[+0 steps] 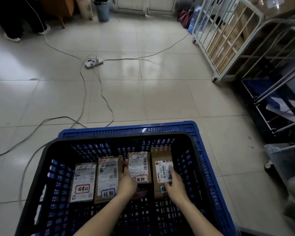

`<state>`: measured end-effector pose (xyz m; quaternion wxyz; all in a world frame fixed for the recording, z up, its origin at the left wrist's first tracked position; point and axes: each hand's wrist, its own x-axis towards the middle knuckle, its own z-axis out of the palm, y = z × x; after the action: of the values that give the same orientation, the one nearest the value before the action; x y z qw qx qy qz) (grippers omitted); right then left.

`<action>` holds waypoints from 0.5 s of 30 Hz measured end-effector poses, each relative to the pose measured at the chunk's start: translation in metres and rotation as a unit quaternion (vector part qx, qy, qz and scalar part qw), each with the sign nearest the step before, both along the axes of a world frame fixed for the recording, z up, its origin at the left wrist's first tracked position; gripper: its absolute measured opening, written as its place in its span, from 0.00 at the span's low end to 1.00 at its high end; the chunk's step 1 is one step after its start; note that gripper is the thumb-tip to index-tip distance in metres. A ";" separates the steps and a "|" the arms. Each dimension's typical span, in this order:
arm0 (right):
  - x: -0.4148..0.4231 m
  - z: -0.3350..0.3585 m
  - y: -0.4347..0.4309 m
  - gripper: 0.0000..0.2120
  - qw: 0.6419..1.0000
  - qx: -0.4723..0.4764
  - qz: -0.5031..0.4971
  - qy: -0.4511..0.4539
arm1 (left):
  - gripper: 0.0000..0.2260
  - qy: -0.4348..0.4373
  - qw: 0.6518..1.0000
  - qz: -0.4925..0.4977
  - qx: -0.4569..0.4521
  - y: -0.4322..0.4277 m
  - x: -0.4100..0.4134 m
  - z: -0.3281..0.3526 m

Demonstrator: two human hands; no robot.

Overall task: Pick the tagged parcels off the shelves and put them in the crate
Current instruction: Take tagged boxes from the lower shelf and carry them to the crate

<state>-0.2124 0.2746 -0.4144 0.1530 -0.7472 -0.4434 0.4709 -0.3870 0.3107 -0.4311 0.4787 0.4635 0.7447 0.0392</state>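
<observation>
A black mesh crate (pixel 46 160) sits in a blue crate (pixel 126 128) on the floor in front of me. Four tagged parcels lie side by side in it: a white one (pixel 83 178), a brown one (pixel 107 174), a small taped one (pixel 140 164) and a brown box (pixel 160 155) at the right. My left hand (pixel 127 182) grips the small taped parcel by its left edge, thumb on its top. My right hand (pixel 174 183) lies flat on the brown box, with fingers spread over its label.
A power strip (pixel 93 63) and loose cables (pixel 99 92) trail across the tiled floor ahead. Wheeled metal shelf carts (pixel 228 41) holding cardboard boxes stand on the right. A person's legs (pixel 24 23) and a blue bin (pixel 102 11) are at the far wall.
</observation>
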 end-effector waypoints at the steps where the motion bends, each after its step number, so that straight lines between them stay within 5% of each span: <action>1: 0.000 0.001 0.000 0.31 1.000 -0.001 0.000 0.001 | 0.30 0.007 1.000 -0.014 0.002 0.001 -0.001 0.001; 15: -0.013 0.044 -0.027 0.30 0.998 0.048 -0.022 -0.026 | 0.33 0.050 0.972 -0.216 0.076 -0.021 -0.016 0.047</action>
<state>-0.2258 0.2473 -0.3701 0.1877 -0.7607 -0.4528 0.4256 -0.4029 0.2893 -0.3841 0.4012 0.6500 0.6446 -0.0317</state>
